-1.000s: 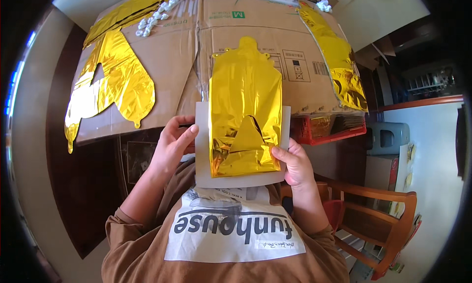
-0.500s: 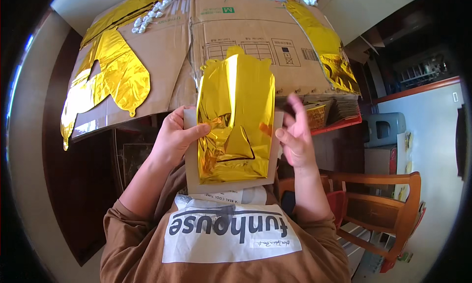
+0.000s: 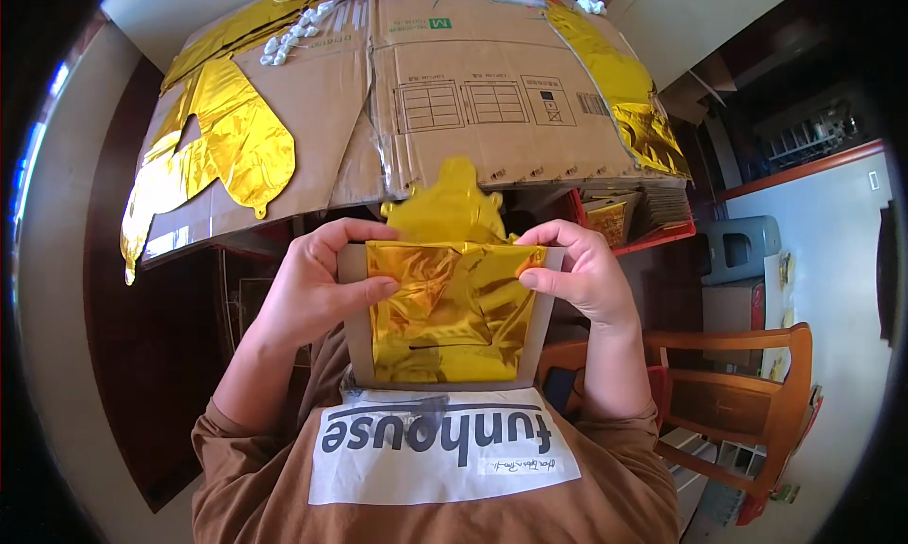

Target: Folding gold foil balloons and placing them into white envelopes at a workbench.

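In front of my chest, a shiny gold foil balloon (image 3: 445,303) lies over a grey card (image 3: 359,341). It bends at the card's far edge, and its loose end with small tabs hangs out beyond, toward the table. At the left corner my left hand (image 3: 317,279) pinches foil and card, thumb on the near face and fingers behind. My right hand (image 3: 591,274) grips the right corner the same way. The fingertips behind the card are hidden. Creases run over the foil between the two thumbs.
Flattened cardboard (image 3: 312,118) covers the table ahead. On it lie a letter-shaped gold balloon (image 3: 236,132), a gold strip (image 3: 619,80) and small white knotted pieces (image 3: 284,44). A red box of folded packs (image 3: 653,218) sits below the right edge. A wooden chair (image 3: 733,341) stands right.
My right hand has closed on the card's right corner. The gold balloon's upper part has dropped over the far edge, and the card has tipped and come slightly nearer to me.
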Motion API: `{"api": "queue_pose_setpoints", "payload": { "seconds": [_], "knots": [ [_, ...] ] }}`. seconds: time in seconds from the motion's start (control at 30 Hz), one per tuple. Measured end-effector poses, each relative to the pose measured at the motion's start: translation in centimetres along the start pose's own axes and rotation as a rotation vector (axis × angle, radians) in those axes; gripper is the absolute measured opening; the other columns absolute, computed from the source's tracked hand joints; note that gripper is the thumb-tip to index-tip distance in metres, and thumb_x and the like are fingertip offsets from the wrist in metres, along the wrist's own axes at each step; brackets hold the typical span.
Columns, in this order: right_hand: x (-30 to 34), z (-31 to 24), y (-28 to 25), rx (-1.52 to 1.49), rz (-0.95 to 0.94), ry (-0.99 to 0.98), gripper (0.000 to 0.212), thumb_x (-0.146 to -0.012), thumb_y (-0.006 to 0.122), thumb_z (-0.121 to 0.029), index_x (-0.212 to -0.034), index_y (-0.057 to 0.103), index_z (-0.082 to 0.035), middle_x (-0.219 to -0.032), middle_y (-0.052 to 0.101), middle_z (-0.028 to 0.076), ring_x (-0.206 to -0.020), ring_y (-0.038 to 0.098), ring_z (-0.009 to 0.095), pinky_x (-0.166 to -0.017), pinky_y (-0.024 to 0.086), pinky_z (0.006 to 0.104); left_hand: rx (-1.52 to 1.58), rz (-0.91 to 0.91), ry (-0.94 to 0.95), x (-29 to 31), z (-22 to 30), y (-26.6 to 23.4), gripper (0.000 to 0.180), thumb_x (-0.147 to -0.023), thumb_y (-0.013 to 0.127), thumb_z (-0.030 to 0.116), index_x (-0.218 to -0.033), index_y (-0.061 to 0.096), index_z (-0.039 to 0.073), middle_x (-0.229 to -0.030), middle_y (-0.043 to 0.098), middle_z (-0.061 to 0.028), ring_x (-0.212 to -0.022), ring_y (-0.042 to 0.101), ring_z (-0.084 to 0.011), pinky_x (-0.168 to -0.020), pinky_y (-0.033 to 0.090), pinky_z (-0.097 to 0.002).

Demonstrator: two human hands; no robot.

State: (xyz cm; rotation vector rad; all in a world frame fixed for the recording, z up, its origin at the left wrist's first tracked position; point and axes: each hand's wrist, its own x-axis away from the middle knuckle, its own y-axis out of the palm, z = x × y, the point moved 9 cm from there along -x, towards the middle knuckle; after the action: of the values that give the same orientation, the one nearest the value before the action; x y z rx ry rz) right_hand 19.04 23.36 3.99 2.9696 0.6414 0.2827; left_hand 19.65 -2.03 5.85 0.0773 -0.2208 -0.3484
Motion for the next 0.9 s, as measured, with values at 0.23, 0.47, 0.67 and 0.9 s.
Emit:
{"api": "queue_pose_setpoints", "payload": {
  "seconds": [0.23, 0.47, 0.67, 0.9],
  "knots": [
    [0.6, 1.2, 0.1, -0.232, 0.034, 0.031, 0.017, -0.088, 0.077, -0.007, -0.103, 0.071, -0.003, -0.094, 0.067, -0.003, -0.086, 0.059, 0.003, -0.081, 0.047, 0.0201, -0.068, 0.085, -0.138, 1.5, -0.3, -1.2, 0.037, -0.079, 0.082, 0.0, -0.109, 0.061, -0.001, -0.101, 0.071, -0.0055, -0.087, 0.067, -0.0076, -0.08, 0.056, -0.0236],
    [1.0, -0.6, 1.4, 0.009, 0.138, -0.089, 0.013, -0.1, 0.064, -0.013, -0.107, 0.066, -0.002, -0.095, 0.066, -0.004, -0.086, 0.055, 0.003, -0.078, 0.045, 0.0214, -0.017, 0.1, -0.147, 1.1, 0.0, -1.9, 0.038, -0.079, 0.083, 0.001, -0.109, 0.06, -0.001, -0.099, 0.069, -0.0046, -0.085, 0.066, -0.0077, -0.079, 0.054, -0.0222],
    [-0.4, -4.3, 1.2, 0.029, 0.121, -0.175, 0.019, -0.101, 0.061, -0.012, -0.115, 0.063, 0.0, -0.104, 0.068, -0.001, -0.094, 0.058, 0.005, -0.087, 0.046, 0.0231, -0.123, 0.064, -0.154, -0.4, 2.7, -2.4, 0.037, -0.083, 0.082, 0.004, -0.112, 0.06, -0.003, -0.096, 0.071, -0.004, -0.085, 0.065, -0.0064, -0.076, 0.055, -0.0229],
    [-14.8, -0.7, -8.8, 0.032, 0.168, -0.043, 0.023, -0.099, 0.06, -0.015, -0.114, 0.067, 0.001, -0.1, 0.07, 0.001, -0.089, 0.062, 0.008, -0.082, 0.049, 0.0256, -0.445, 0.17, -0.084, -15.0, 4.2, -5.8, 0.045, -0.08, 0.082, 0.022, -0.113, 0.066, -0.003, -0.093, 0.071, -0.0114, -0.085, 0.066, -0.0165, -0.079, 0.053, -0.0311]
  ]
}}
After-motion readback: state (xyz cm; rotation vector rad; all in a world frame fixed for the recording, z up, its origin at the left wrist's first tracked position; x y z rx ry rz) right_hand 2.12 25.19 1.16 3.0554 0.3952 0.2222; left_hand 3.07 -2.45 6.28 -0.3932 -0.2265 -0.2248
